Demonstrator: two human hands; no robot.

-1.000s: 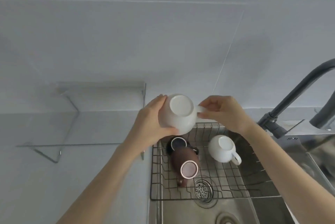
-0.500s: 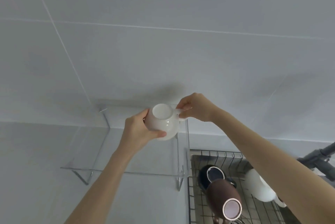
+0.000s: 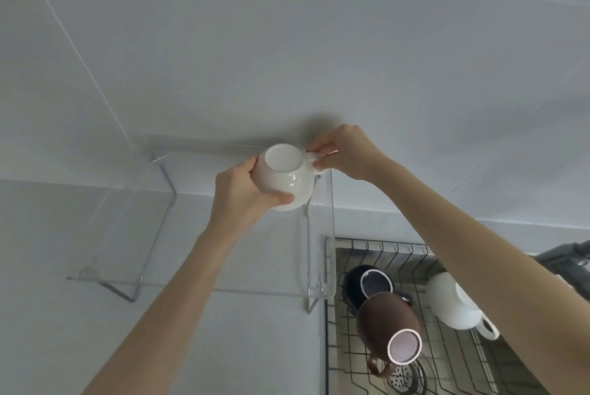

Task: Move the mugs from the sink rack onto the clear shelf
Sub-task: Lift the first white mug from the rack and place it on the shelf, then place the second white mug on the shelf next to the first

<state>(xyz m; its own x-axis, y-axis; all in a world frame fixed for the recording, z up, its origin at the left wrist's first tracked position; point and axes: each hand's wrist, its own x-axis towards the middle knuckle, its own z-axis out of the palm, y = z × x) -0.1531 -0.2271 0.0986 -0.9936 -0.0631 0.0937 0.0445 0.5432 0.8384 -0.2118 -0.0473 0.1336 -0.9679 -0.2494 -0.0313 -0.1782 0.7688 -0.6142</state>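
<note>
A round white mug [image 3: 287, 179] is upside down, its flat base facing me, over the right end of the clear shelf [image 3: 198, 254]. My left hand [image 3: 244, 195] wraps its left side and my right hand [image 3: 346, 153] pinches its handle. I cannot tell whether the mug touches the shelf. In the wire sink rack [image 3: 396, 254] at lower right lie a brown mug [image 3: 388, 329], a dark mug [image 3: 370, 283] behind it, and a second white mug [image 3: 455, 305], partly hidden by my right forearm.
The clear shelf stands on the pale counter against a grey tiled wall [image 3: 287, 43]. The steel sink's drain [image 3: 404, 378] shows below the rack. A dark faucet [image 3: 568, 252] reaches in at the right edge.
Both hands carried the white mug up and left, from above the sink rack to over the shelf's right end. My view tilted up toward the wall.
</note>
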